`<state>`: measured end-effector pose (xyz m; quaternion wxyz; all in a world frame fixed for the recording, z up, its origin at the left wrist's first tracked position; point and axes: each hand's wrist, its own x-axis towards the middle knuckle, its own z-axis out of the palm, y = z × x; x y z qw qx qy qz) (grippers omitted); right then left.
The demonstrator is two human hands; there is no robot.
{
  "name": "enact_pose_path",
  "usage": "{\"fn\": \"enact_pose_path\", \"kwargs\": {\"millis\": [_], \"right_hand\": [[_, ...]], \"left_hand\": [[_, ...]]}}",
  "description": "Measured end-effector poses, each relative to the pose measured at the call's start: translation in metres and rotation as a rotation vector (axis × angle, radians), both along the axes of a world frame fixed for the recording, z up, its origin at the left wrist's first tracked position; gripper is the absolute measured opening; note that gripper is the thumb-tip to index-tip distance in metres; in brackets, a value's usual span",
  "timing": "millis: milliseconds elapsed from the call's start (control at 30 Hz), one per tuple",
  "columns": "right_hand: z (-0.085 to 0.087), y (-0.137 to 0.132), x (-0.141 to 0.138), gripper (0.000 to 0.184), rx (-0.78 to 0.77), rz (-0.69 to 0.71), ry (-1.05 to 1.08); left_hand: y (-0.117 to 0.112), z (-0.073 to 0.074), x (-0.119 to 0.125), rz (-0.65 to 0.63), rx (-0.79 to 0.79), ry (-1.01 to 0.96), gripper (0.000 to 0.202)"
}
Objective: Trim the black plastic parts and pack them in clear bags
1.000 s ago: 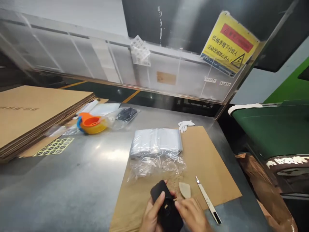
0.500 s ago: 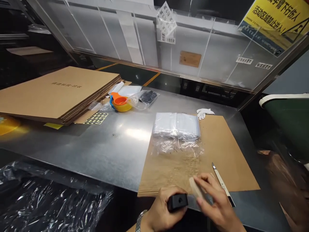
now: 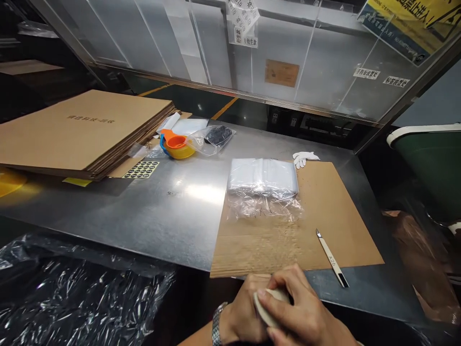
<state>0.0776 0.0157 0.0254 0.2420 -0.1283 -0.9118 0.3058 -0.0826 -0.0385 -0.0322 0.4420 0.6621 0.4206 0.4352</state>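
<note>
Both hands are close together below the front edge of the table. My right hand [image 3: 306, 307] is closed round a pale, rounded pad [image 3: 268, 310], pressed up against my left hand. My left hand [image 3: 243, 305], with a metal watch band at the wrist, has its fingers curled; the black plastic part seen in it earlier is now hidden behind the pad and my right hand. Beyond the hands lies a brown cardboard sheet [image 3: 259, 250]. On its right part rests a craft knife [image 3: 332, 259] with a white handle, blade pointing away from me.
A stack of clear plastic bags [image 3: 262, 175] lies on the cardboard, a white glove [image 3: 305, 157] behind it. Flat cartons [image 3: 86, 125] are piled at left, beside orange and yellow cups [image 3: 177, 144], a bagged black item [image 3: 218, 136] and a sticker sheet [image 3: 142, 169]. Black plastic film [image 3: 79, 298] fills the lower left.
My right hand has moved left and brought the pad against my left hand, covering the black part. The camera view has shifted slightly; things on the table stay in place.
</note>
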Motion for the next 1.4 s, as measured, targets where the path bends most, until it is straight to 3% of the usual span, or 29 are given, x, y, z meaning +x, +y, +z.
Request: {"fn": "enact_pose_path", "kwargs": {"millis": [167,267,367,467,600,733,867,967,1100,1233,1400], "right_hand": [[0.005,0.0,0.008,0.059,-0.115,-0.041,-0.109],[0.008,0.0,0.005,0.057,-0.076,0.006,-0.075],[0.011,-0.001,0.002,0.049,-0.069,0.046,-0.078],[0.011,-0.001,0.003,0.049,-0.084,0.009,-0.058],[0.009,-0.002,0.003,0.053,-0.036,0.031,-0.044],[0.008,0.0,0.007,0.043,-0.123,0.002,-0.111],[0.009,-0.001,0.005,0.045,-0.048,-0.002,-0.05],[0.007,-0.002,0.005,0.045,-0.078,-0.033,-0.048],[-0.012,-0.005,0.009,0.043,-0.305,-0.165,0.127],[-0.044,-0.017,0.002,0.043,-0.554,-0.304,0.337],[-0.077,-0.033,-0.006,0.043,-0.612,-0.47,0.42]], "left_hand": [[-0.002,0.002,0.0,0.017,-0.084,0.013,0.003],[-0.001,0.002,0.003,-0.055,0.019,0.04,0.017],[0.0,-0.002,0.006,-0.001,0.103,-0.012,0.023],[0.0,-0.006,0.007,0.038,0.029,-0.027,0.019],[0.0,-0.003,0.005,-0.068,0.04,-0.04,0.026],[0.0,0.001,0.002,0.011,-0.062,-0.001,0.02],[0.001,0.005,0.002,-0.118,-0.037,0.021,0.03],[0.001,0.006,0.002,-0.102,-0.093,-0.04,0.026],[-0.002,0.0,0.004,0.015,-0.24,-0.202,0.024],[-0.002,-0.012,0.012,0.143,-0.219,-0.546,0.033],[0.0,-0.017,0.014,0.282,-0.134,-0.647,0.03]]}}
